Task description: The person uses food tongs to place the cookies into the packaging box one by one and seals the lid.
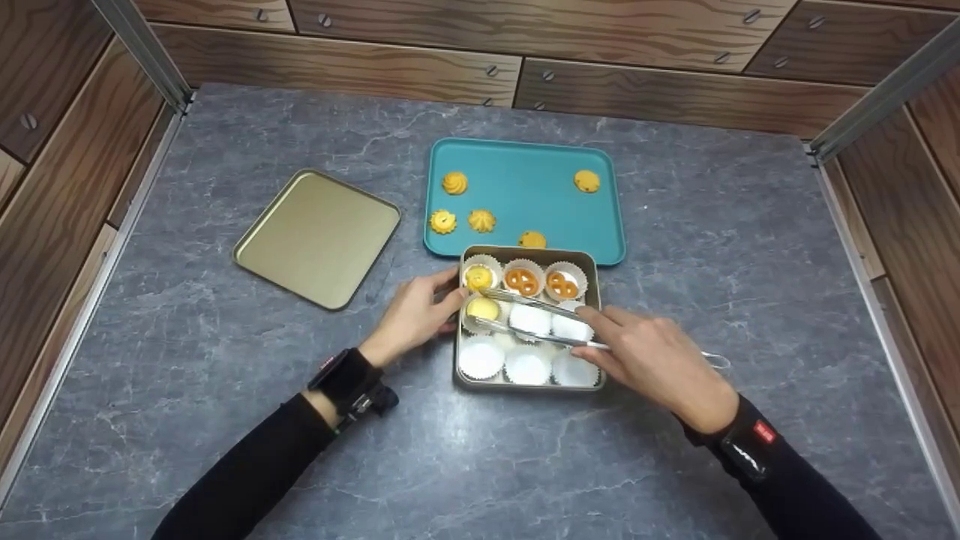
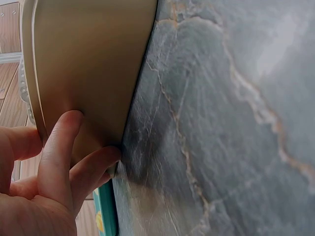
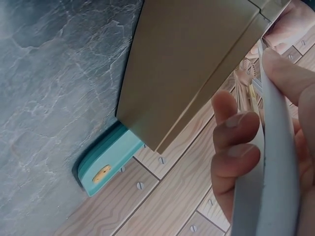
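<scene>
My left hand (image 1: 412,309) presses its fingertips against the left side of a gold square tin (image 1: 525,387). Metal tongs (image 1: 544,337) are held in my right hand (image 1: 656,364), fingers and thumb around their arms. The tong tips lie on either side of a round yellow cookie (image 1: 482,307) in the middle row's left paper cup; whether they squeeze it I cannot tell. Behind it, a yellow swirl cookie (image 1: 478,277) sits in a cup, and two pretzel-shaped cookies (image 1: 523,281) fill the others in that row. Several white paper cups (image 1: 481,358) line the front, seemingly bare; the tongs partly cover the middle row.
A teal tray (image 1: 532,169) behind the tin carries several yellow cookies (image 1: 454,183), one partly hidden by the tin's rim. To the left lies a flat gold lid (image 1: 319,240). Wood-patterned walls (image 1: 405,64) enclose the grey marbled table (image 1: 465,465).
</scene>
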`<state>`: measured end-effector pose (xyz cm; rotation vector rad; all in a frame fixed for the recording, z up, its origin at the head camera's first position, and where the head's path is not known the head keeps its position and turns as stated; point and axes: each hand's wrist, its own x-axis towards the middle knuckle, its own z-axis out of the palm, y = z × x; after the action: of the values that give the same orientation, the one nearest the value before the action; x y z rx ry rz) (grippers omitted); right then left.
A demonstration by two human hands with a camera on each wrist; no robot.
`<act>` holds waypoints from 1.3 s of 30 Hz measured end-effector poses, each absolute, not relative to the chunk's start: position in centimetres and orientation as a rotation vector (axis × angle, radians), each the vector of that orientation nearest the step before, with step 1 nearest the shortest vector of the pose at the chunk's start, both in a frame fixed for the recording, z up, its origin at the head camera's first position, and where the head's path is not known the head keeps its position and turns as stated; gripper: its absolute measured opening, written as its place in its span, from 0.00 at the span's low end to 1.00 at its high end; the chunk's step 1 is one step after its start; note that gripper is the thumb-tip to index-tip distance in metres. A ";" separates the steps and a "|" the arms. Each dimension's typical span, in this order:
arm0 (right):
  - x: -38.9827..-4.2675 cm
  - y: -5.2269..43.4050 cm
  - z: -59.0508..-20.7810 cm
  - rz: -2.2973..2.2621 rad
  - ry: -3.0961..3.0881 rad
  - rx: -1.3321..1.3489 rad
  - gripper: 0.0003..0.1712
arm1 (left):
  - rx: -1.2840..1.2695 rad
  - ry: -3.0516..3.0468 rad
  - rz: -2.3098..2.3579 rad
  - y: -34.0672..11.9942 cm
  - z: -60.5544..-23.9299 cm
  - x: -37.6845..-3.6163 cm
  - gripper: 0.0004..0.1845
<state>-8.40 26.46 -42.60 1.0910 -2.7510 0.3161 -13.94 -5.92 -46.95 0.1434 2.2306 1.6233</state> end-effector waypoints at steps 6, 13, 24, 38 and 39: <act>-8.6 26.3 -42.6 0.309 -2.773 1.092 0.30 | 0.153 2.240 1.605 -5.8 -46.9 -13.9 0.32; -8.6 26.3 -42.7 0.312 -2.807 1.064 0.30 | 0.164 2.254 1.588 -5.7 -46.9 -13.9 0.32; -8.4 26.8 -42.7 0.359 -2.782 1.046 0.32 | 0.171 2.251 1.619 -5.5 -47.1 -13.9 0.32; -11.0 30.4 -41.8 0.548 -2.653 0.799 0.33 | 0.140 2.289 1.565 -5.9 -47.1 -14.0 0.32; -11.3 30.8 -41.8 0.550 -2.656 0.771 0.32 | 0.139 2.291 1.564 -5.9 -47.1 -14.0 0.32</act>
<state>-11.29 30.75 -41.84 0.7713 -2.6563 0.5497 -13.98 -5.90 -47.15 0.1395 2.2910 1.5641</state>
